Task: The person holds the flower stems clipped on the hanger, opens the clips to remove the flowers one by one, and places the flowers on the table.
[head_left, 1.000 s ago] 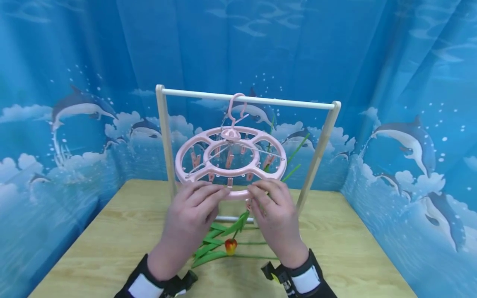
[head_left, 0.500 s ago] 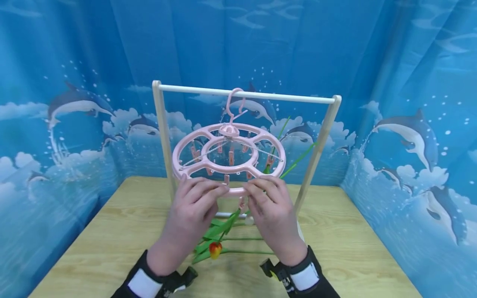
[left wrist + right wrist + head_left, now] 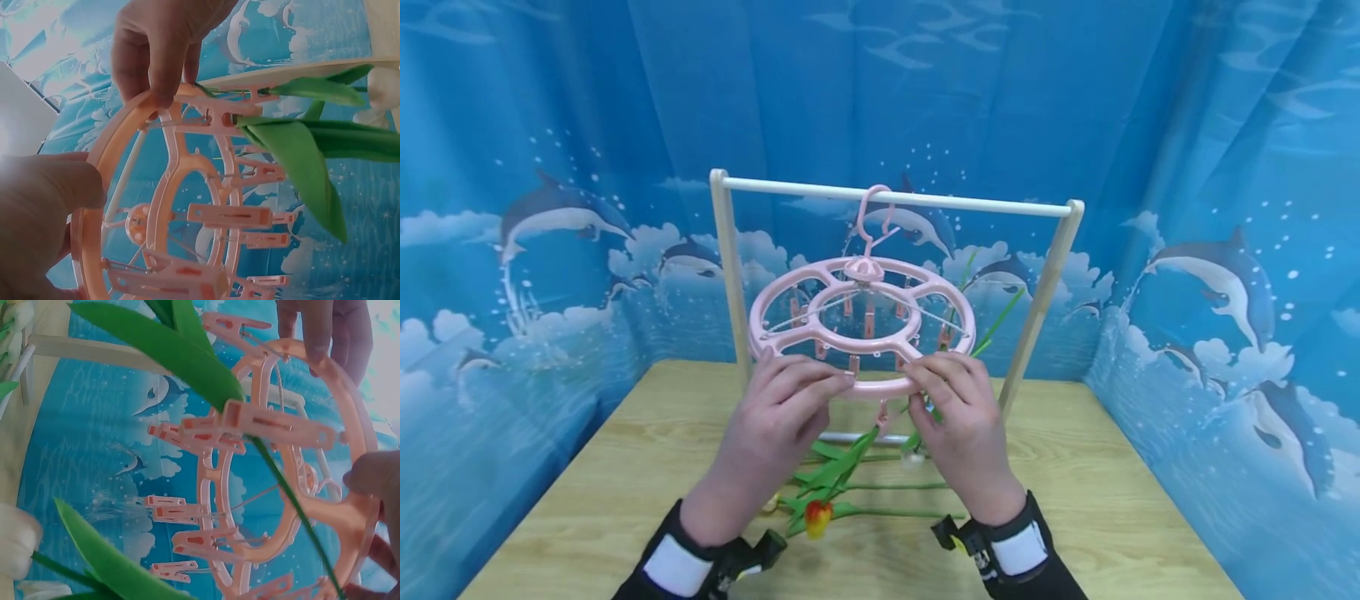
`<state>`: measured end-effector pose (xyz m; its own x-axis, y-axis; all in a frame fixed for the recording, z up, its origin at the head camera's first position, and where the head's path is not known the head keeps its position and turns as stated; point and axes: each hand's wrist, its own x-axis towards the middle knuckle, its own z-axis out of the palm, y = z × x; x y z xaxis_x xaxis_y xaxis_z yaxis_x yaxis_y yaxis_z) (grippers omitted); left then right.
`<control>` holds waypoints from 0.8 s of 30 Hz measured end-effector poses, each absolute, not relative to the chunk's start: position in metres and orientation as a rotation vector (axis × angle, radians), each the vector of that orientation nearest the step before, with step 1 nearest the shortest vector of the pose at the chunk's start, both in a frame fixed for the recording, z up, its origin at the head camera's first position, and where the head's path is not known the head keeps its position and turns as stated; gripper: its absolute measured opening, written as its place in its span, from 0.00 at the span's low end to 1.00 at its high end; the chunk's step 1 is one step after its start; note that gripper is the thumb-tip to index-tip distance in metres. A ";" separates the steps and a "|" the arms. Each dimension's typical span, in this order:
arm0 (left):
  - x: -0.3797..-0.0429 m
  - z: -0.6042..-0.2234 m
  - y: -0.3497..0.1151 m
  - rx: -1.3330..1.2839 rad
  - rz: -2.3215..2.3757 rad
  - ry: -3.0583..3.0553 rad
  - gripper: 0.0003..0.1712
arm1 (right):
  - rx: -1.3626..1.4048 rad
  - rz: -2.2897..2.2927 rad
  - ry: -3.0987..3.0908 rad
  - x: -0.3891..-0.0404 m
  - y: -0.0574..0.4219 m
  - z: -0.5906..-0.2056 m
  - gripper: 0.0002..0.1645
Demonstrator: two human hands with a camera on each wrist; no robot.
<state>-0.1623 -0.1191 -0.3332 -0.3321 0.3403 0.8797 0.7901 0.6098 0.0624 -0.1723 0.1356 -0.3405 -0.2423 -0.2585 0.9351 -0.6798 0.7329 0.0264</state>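
A pink round clip hanger (image 3: 865, 343) hangs by its hook from the white top rail of a wooden rack. My left hand (image 3: 782, 421) pinches the near rim on the left, and my right hand (image 3: 966, 417) pinches it on the right. Small pink clips (image 3: 281, 424) dangle below the ring. One of them (image 3: 219, 119) holds green tulip leaves (image 3: 306, 156) in the left wrist view. A red-and-yellow tulip (image 3: 817, 518) droops head down beneath the ring. More green stems (image 3: 1000, 321) stick out behind my right hand, whose lower fingers are partly hidden.
The wooden rack (image 3: 1041, 292) stands on a wood-grain table (image 3: 1097, 492). Several green stems (image 3: 898, 487) lie across the tabletop below the hanger. A white flower (image 3: 913, 457) shows near the rack's lower bar. Blue dolphin-print curtains (image 3: 565, 375) enclose the table.
The ring has turned slightly in my hands, and its clips have shifted. The red-and-yellow tulip has swung left and lower. My right hand has moved a little to the right along the rim.
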 end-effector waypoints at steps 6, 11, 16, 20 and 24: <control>-0.168 -0.333 -0.126 -0.949 -0.660 -1.890 0.23 | 0.786 0.489 -1.773 -0.179 0.141 -0.342 0.24; -0.174 -0.333 -0.132 -0.974 -0.690 -1.863 0.22 | 0.733 0.489 -1.767 -0.184 0.148 -0.341 0.25; -0.178 -0.332 -0.137 -0.987 -0.710 -1.857 0.23 | 0.681 0.468 -1.774 -0.188 0.155 -0.341 0.24; -0.179 -0.332 -0.140 -0.976 -0.709 -1.883 0.23 | 0.660 0.466 -1.796 -0.187 0.157 -0.341 0.23; -0.174 -0.333 -0.136 -0.913 -0.660 -1.918 0.24 | 0.643 0.454 -1.792 -0.183 0.154 -0.338 0.22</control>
<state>-0.1738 -0.1358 -0.3327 -0.3375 0.3334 0.8803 0.8046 0.5875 0.0860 -0.1826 0.1541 -0.3381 -0.2287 -0.1995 0.9528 -0.6291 0.7772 0.0117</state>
